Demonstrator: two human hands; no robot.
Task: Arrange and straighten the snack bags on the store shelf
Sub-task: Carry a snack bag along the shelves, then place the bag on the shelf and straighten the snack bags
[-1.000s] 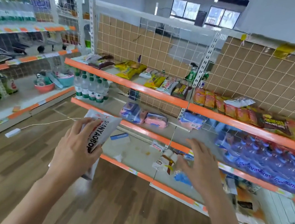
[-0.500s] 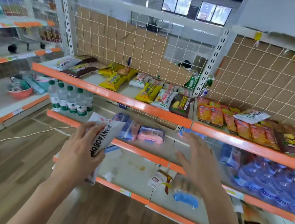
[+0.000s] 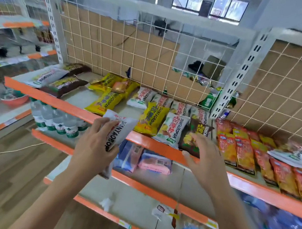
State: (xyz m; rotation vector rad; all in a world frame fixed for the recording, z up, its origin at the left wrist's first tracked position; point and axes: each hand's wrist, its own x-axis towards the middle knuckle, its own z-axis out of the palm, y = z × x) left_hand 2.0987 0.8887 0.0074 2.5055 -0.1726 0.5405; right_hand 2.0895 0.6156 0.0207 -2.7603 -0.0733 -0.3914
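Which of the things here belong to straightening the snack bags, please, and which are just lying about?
Job: white snack bag in left hand; right hand; yellow snack bag; brown snack bag; top shelf.
Lying about: water bottles; pink packet; floor cable.

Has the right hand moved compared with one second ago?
Yes. The right hand rose from the lower shelves to the orange edge of the snack shelf.

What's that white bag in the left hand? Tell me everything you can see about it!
The white snack bag looks like shiny plastic, with big black letters running along its length and red print near the top. It is tilted, in front of the top shelf's orange edge. The left hand grips its middle, and its lower end pokes out below the hand.
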